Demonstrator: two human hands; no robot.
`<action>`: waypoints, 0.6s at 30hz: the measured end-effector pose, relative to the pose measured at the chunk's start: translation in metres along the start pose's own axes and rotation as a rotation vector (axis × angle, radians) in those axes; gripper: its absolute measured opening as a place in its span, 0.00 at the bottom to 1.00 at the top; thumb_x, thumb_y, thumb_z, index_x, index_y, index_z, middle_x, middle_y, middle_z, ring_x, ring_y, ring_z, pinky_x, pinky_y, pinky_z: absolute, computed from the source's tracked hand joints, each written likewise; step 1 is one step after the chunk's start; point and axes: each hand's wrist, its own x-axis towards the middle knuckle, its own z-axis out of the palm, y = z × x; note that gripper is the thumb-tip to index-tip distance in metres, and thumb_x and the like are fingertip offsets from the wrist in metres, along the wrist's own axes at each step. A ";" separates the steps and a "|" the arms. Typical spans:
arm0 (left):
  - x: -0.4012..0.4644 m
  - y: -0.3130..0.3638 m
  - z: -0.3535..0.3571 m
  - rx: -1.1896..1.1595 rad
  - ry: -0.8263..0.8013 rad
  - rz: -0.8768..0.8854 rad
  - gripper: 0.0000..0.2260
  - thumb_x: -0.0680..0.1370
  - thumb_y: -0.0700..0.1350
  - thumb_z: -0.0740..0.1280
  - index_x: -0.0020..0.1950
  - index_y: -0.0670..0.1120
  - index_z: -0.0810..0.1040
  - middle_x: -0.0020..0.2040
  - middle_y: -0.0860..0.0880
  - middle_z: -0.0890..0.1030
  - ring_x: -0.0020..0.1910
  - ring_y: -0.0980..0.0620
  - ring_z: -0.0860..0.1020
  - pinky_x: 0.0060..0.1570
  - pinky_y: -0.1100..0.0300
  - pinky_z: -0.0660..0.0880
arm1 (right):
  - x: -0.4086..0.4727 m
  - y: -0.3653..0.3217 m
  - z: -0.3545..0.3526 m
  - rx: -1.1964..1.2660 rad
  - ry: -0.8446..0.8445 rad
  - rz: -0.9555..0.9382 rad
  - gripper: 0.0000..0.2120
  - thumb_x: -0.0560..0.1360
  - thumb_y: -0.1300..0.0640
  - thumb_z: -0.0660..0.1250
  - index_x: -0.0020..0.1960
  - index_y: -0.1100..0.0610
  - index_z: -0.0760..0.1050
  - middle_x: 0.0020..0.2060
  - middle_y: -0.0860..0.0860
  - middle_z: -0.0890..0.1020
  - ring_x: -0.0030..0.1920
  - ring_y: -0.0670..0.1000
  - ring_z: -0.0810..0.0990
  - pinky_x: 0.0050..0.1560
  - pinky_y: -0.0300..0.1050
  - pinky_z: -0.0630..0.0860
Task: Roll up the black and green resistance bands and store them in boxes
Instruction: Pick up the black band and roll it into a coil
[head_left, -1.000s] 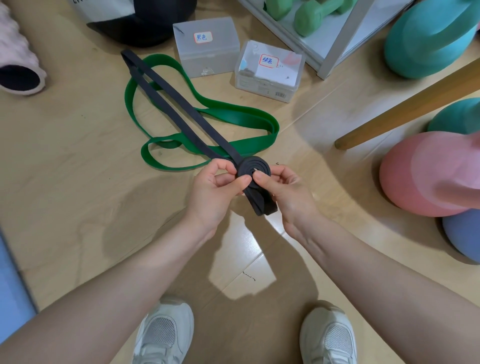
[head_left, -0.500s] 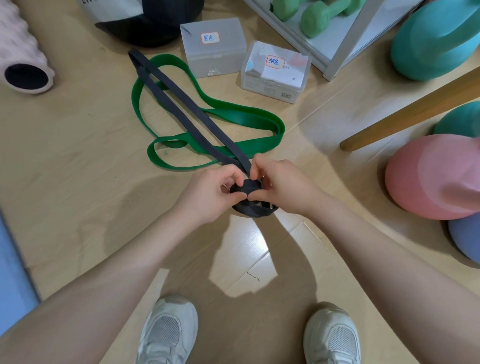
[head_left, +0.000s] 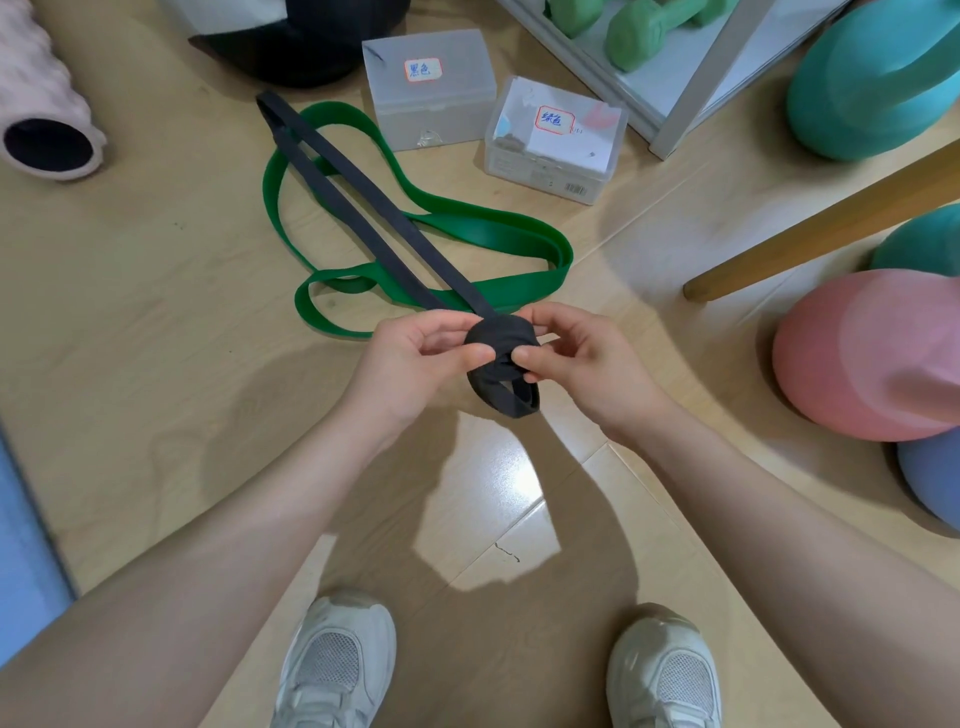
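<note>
The black band (head_left: 363, 208) stretches from the floor near the boxes down to a small roll (head_left: 500, 338) held above the floor. My left hand (head_left: 415, 358) pinches the roll from the left and my right hand (head_left: 576, 358) pinches it from the right. A loose loop of the band hangs under the roll. The green band (head_left: 467, 234) lies in loose curves on the floor beneath the black one. Two lidded translucent boxes stand beyond: one labelled in black writing (head_left: 428, 88), one labelled in blue writing (head_left: 556, 140).
A pink foam roller (head_left: 41, 104) lies at the far left. Kettlebells in teal (head_left: 872, 78), pink (head_left: 872, 353) and blue sit at the right, beside a wooden leg (head_left: 831, 223). A rack with green dumbbells (head_left: 644, 31) is behind the boxes. My shoes (head_left: 337, 660) are below.
The roll has been turned over between my fingers and now shows its flat side; both hands have shifted their pinch round it. The view has drifted slightly.
</note>
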 end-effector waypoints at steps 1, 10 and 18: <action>0.000 0.000 -0.001 -0.019 -0.002 0.005 0.13 0.71 0.36 0.70 0.48 0.53 0.80 0.43 0.57 0.84 0.45 0.58 0.82 0.53 0.61 0.77 | 0.000 -0.001 0.001 0.053 0.014 0.002 0.11 0.74 0.68 0.65 0.51 0.55 0.75 0.45 0.51 0.78 0.36 0.42 0.78 0.39 0.33 0.76; -0.001 -0.003 0.002 -0.105 -0.041 -0.032 0.14 0.72 0.34 0.69 0.48 0.54 0.80 0.44 0.55 0.85 0.46 0.57 0.82 0.54 0.62 0.76 | -0.002 0.015 0.006 0.374 0.115 0.128 0.11 0.76 0.66 0.63 0.58 0.60 0.73 0.47 0.52 0.79 0.43 0.43 0.79 0.40 0.32 0.75; 0.000 0.000 0.005 -0.045 0.068 0.017 0.13 0.72 0.34 0.70 0.47 0.53 0.80 0.42 0.55 0.84 0.44 0.55 0.82 0.52 0.59 0.78 | 0.002 0.007 0.018 0.425 0.173 0.131 0.09 0.75 0.66 0.64 0.53 0.55 0.74 0.43 0.50 0.80 0.39 0.41 0.79 0.39 0.33 0.74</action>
